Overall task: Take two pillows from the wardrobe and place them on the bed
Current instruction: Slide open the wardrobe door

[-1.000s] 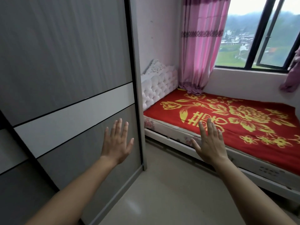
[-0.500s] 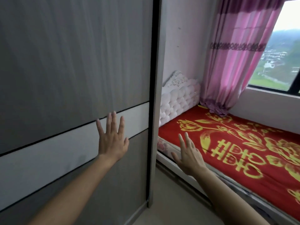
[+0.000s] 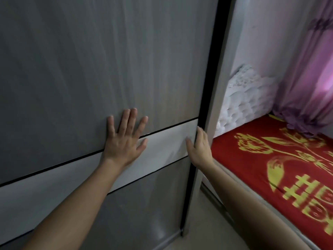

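The grey sliding wardrobe door [image 3: 90,69] with a white band fills the left of the view and stands closed. My left hand [image 3: 124,141] lies flat against it, fingers spread, across the top line of the white band. My right hand [image 3: 199,147] is at the door's right edge, fingers curled round the black edge strip, thumb on the white band. No pillow is visible. The bed [image 3: 270,159] with a red cover printed in gold lies to the right, beyond the wardrobe's side panel.
A white tufted headboard [image 3: 243,100] stands against the wall behind the wardrobe's side panel [image 3: 212,105]. A pink curtain [image 3: 310,78] hangs at the far right. A narrow strip of pale floor [image 3: 207,222] runs between wardrobe and bed.
I have stepped closer to the wardrobe and turned left. My left hand has come to rest flat on the door, and my right hand has moved left from over the bed to the door's edge.
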{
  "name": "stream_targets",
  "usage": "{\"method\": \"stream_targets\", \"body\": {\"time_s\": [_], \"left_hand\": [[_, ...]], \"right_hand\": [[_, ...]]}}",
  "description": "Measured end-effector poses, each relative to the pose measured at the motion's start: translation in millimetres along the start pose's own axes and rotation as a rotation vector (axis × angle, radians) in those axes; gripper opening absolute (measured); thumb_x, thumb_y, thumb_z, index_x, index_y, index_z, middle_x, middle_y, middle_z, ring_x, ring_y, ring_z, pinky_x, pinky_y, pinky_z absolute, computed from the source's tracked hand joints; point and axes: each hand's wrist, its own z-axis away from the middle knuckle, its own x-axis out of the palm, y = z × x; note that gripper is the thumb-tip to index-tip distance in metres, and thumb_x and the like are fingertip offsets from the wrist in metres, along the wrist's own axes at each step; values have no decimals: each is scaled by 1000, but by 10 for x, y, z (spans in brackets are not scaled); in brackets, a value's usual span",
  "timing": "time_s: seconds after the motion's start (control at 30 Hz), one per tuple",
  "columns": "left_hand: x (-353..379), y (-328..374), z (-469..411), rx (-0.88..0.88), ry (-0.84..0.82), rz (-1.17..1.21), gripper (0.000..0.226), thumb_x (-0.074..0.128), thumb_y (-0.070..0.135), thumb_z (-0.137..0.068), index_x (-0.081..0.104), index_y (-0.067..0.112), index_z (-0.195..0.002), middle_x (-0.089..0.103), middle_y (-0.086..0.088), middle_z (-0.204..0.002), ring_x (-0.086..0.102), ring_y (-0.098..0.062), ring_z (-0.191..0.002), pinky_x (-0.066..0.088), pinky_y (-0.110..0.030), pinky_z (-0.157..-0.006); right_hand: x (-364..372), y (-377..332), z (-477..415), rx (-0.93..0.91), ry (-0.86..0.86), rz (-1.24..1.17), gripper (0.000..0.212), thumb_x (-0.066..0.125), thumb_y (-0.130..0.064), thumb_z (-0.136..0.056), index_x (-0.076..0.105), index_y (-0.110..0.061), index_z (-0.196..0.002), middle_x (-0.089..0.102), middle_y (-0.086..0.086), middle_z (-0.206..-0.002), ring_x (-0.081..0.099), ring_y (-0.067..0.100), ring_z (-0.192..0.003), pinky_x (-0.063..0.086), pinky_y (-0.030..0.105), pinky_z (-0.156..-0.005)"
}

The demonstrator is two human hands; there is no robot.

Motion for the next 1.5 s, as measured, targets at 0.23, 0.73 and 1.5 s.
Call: {"method": "stream_targets", "body": {"time_s": [0.23,0.73,1.5], "left_hand": [[48,44,24,-16,45,-59,75,41,61,-89,23,27,-154,-1,-11,-164,0,-28,-152,-2,-63,-117],[-328,32,40,-87,-223,-100,77,38,63,-92,9,31,-155,-16,-8,-163,-13,-27,-151,-4,-63,-117],[-1018,-450,756,-602,-493,27,68,35,49,-94,12,29,-155,-12,-21,-161,-7,-39,-149,19,-64,-114]], "right_hand": [[403,83,-424,269,8,-234,84,54,-17,-92,1,1,-155,4,21,-163,9,33,-151,13,39,-123],[376,100,-413,264,34,-254,94,61,-19,-82,5,0,-155,12,20,-160,10,34,-149,18,46,-122],[504,26,125,-26,-336,-362,72,62,-18,-86,31,-24,-151,37,2,-148,46,23,-130,44,33,-98]]}}
